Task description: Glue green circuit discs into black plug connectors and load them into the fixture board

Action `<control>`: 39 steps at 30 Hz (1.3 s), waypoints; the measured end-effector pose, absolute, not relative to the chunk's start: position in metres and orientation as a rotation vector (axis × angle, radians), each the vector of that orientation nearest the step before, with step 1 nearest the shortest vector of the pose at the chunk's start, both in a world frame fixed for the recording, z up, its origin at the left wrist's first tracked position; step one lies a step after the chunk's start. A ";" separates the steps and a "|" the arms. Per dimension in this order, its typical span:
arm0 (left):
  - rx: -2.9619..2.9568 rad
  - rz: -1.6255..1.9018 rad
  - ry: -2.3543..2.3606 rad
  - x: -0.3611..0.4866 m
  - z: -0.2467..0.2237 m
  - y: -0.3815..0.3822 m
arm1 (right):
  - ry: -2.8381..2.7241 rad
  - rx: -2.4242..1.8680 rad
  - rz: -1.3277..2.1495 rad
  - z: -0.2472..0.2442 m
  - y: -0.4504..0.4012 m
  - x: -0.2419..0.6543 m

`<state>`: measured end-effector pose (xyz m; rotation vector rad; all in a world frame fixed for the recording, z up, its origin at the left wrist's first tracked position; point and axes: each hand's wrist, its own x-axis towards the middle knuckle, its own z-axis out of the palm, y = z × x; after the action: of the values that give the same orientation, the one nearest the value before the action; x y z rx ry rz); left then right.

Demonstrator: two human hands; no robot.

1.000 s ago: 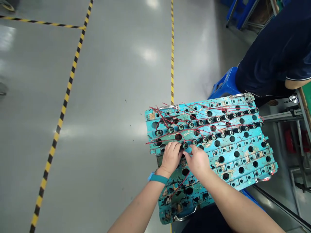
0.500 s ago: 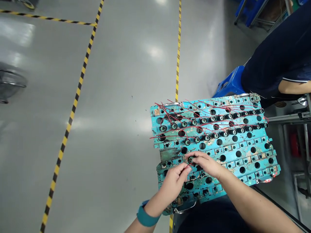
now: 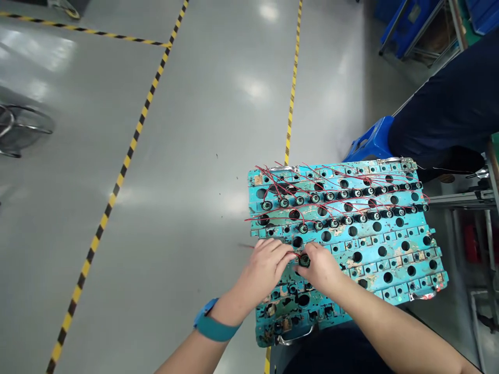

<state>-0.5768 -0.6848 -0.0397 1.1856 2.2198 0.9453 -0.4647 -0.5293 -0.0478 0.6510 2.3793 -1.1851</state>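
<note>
A worn turquoise board [image 3: 370, 252] with rows of holes and slots rests at my lap. Two rows of small round black parts [image 3: 334, 223] with thin red wires [image 3: 273, 218] stand in its far half. Over its near left part, my right hand [image 3: 322, 267] grips one more round black part [image 3: 304, 260] at the fingertips. Just left of it, my left hand [image 3: 268, 267], with a teal band on the wrist, pinches the red wire of that part. The wire's loose end sticks out to the left.
Grey floor with yellow-black tape [image 3: 134, 140] lies beyond the board. A person in dark trousers [image 3: 440, 104] is at the right by a blue stool [image 3: 372, 139]. A metal frame [image 3: 463, 198] stands right of the board; a metal stand [image 3: 23, 127] is far left.
My left hand has moved up and left along the red wire, its fingers now over the board's left edge. My right hand has turned and closed round the black part. The view has shifted slightly.
</note>
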 end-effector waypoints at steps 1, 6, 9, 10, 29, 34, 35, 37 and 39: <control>1.182 0.946 2.272 -0.580 -0.042 -0.686 | 2.418 0.703 -1.131 -0.052 -0.535 -0.468; 1.090 0.952 2.471 -0.590 -0.061 -0.693 | 2.526 0.764 -1.013 -0.067 -0.554 -0.485; 1.017 0.977 2.526 -0.595 -0.078 -0.689 | 2.545 0.743 -0.949 -0.069 -0.562 -0.494; 0.988 0.989 2.541 -0.598 -0.084 -0.686 | 2.544 0.740 -0.915 -0.069 -0.564 -0.498; 0.900 1.079 2.466 -0.628 -0.124 -0.658 | 2.362 0.651 -0.456 -0.070 -0.564 -0.551; 0.881 1.203 2.342 -0.626 -0.129 -0.639 | 2.411 0.696 -0.507 -0.068 -0.561 -0.548; 0.872 1.225 2.318 -0.625 -0.130 -0.635 | 2.427 0.707 -0.528 -0.067 -0.561 -0.545; 0.841 1.261 2.282 -0.622 -0.130 -0.630 | 2.458 0.730 -0.578 -0.067 -0.562 -0.537; 0.797 1.290 2.256 -0.620 -0.128 -0.628 | 2.488 0.751 -0.639 -0.068 -0.563 -0.528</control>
<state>-0.6200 -0.6275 -0.1280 0.7965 2.2555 1.2898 -0.5278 -0.5635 -0.0680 0.7506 2.4877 -0.6391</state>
